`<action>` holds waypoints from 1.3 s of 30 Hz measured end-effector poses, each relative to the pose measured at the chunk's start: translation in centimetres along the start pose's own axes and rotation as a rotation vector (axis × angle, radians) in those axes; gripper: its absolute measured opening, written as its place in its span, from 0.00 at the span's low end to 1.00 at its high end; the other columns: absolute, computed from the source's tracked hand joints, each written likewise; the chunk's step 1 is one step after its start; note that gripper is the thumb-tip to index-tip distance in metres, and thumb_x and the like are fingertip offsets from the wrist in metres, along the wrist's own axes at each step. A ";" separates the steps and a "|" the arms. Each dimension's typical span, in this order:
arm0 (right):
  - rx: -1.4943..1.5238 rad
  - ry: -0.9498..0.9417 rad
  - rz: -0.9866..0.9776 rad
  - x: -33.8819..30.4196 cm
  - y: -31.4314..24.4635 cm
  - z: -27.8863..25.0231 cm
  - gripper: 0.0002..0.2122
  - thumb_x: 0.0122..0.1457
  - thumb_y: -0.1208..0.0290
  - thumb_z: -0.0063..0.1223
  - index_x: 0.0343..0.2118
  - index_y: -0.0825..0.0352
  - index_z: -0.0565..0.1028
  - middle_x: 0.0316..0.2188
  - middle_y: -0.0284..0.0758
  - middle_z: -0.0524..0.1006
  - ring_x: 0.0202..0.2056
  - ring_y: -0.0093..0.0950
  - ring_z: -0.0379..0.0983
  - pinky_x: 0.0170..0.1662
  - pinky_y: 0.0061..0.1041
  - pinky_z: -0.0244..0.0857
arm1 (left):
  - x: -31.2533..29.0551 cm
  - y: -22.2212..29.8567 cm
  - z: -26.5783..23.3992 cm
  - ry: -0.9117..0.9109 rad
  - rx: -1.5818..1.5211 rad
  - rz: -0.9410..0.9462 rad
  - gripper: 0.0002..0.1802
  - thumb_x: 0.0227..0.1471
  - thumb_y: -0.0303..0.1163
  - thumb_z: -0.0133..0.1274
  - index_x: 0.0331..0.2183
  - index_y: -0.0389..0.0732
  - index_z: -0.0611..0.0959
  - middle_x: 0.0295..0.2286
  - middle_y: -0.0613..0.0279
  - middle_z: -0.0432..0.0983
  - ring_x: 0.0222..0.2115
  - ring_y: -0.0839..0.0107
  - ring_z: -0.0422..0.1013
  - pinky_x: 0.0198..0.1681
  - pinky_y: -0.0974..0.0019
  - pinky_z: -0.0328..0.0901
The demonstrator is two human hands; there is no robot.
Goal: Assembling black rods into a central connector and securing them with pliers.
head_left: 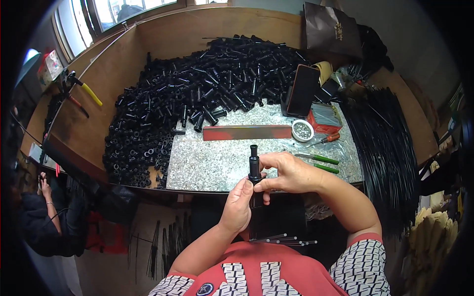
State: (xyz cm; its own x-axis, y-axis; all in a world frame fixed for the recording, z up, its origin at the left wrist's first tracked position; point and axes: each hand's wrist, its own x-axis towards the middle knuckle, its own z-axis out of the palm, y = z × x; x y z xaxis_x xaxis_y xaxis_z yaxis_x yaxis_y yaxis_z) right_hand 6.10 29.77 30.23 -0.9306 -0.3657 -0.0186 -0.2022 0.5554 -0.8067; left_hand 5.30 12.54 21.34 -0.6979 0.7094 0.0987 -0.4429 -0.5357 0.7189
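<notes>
An upright black stepped tube (254, 165) is in my two hands just past the near edge of the work board. My left hand (238, 207) is closed around its lower part, thumb pressed against it. From the right, my right hand (291, 173) pinches the tube near a collar, its thumb close to the left thumb. The tube's lower end is partly hidden by my fingers and the dark background. Below my hands, several thin rods with pale tips (289, 240) lie across my lap.
Loose black tubes (212, 74) heap behind the speckled board (227, 165), with black rings (131, 158) at left. A red-edged bar (247, 132), white bowl (302, 130), green-handled pliers (323, 163), screwdriver (330, 138) and phone (302, 91) are nearby. Black rods (382, 153) lie right. Another person (47, 217) is at left.
</notes>
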 end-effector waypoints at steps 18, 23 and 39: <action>0.260 -0.005 0.067 -0.4 -0.4 0.5 0.07 0.57 0.74 0.53 0.33 0.71 0.69 0.25 0.36 0.74 0.20 0.25 0.76 0.26 0.23 0.69 | 0.0 0.1 0.0 -0.005 -0.014 -0.018 0.23 0.65 0.41 0.33 0.52 0.34 0.67 0.35 0.61 0.70 0.32 0.74 0.68 0.38 0.68 0.65; 0.314 0.034 0.030 -0.7 0.3 1.4 0.07 0.57 0.75 0.53 0.33 0.72 0.69 0.25 0.35 0.73 0.20 0.24 0.76 0.24 0.22 0.68 | 0.0 0.0 0.0 0.014 0.001 -0.020 0.23 0.65 0.41 0.33 0.52 0.34 0.66 0.36 0.60 0.70 0.33 0.73 0.68 0.38 0.68 0.65; 0.145 0.155 -0.138 -0.9 2.2 2.7 0.14 0.54 0.71 0.59 0.41 0.72 0.70 0.27 0.35 0.71 0.21 0.24 0.76 0.26 0.21 0.68 | 0.1 0.5 -0.4 0.004 0.057 -0.018 0.22 0.65 0.41 0.33 0.50 0.34 0.67 0.37 0.58 0.71 0.34 0.71 0.70 0.41 0.67 0.66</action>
State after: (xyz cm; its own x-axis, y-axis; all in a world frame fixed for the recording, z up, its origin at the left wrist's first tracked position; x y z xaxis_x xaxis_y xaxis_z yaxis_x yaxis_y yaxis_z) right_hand 7.29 29.33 26.84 -0.9352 -0.3052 0.1796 -0.2950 0.3911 -0.8718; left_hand 4.75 12.16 21.44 -0.6923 0.7168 0.0831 -0.4227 -0.4962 0.7584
